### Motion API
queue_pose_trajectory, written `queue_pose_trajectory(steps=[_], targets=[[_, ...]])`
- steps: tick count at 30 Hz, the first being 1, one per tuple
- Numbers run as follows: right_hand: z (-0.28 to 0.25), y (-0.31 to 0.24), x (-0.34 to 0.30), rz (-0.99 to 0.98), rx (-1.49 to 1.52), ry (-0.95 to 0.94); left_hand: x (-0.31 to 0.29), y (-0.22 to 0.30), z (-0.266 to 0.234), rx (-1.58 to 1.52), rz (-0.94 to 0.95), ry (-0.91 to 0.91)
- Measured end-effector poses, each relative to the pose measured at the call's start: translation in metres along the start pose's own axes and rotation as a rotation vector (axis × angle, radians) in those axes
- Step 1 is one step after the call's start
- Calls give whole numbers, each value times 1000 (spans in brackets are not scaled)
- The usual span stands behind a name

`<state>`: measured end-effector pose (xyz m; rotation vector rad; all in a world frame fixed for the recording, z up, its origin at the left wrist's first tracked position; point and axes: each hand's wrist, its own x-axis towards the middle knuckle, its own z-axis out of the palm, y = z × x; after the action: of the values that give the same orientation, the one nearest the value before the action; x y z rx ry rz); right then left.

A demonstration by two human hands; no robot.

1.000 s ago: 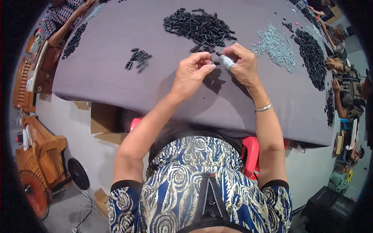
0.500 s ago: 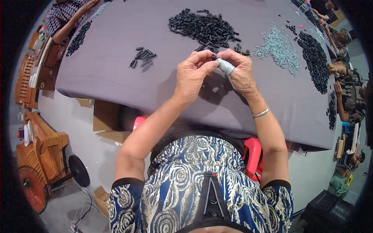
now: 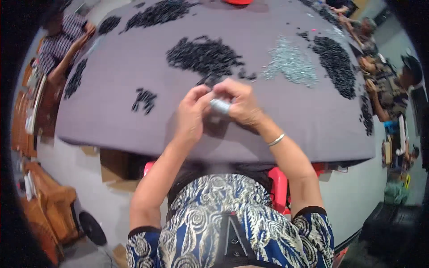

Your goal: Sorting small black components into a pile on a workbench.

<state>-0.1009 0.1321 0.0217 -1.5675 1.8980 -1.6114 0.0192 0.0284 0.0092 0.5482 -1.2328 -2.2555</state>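
Above the grey cloth of the table [image 3: 134, 129], my left hand [image 3: 191, 114] and my right hand [image 3: 241, 102] meet with fingertips pinched together. Between them is a small black cylindrical part, mostly hidden by the fingers and blurred. A whitish wrap [image 3: 220, 106] covers my right thumb. Just beyond my fingertips lies a big heap of small black cylindrical parts [image 3: 203, 56]. A smaller scatter of the black parts [image 3: 144, 101] lies left of my left hand. Silvery small pieces [image 3: 290, 62] are spread to the far right of my right hand.
More black parts [image 3: 335, 67] lie along the right side, and another heap [image 3: 158, 15] at the far left. A red object [image 3: 237, 2] shows at the far edge. People sit at both sides, one in a checked top [image 3: 58, 49]. A red stool [image 3: 278, 190] is by my right side.
The view has tilted up and shifted, so more of the table's far side shows. My hands stay together in their pinch, and the picture is more blurred.
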Motion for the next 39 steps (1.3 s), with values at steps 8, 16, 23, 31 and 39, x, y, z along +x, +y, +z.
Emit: queue_pose_trajectory(steps=[8,16,23,31,39], targets=[[0,-1,-2,-247,-141,32,-12,9,9,-51,-76,-23],[-6,3,-3,-58,46,11,-6,1,3,751,542,-13],[-17,4,3,96,130,-83,-5,5,11,1005,745,-77],[-18,16,0,229,213,-192,-7,3,8,1037,730,-109],[-19,3,-3,373,321,-199,-6,1,0,947,575,-88]])
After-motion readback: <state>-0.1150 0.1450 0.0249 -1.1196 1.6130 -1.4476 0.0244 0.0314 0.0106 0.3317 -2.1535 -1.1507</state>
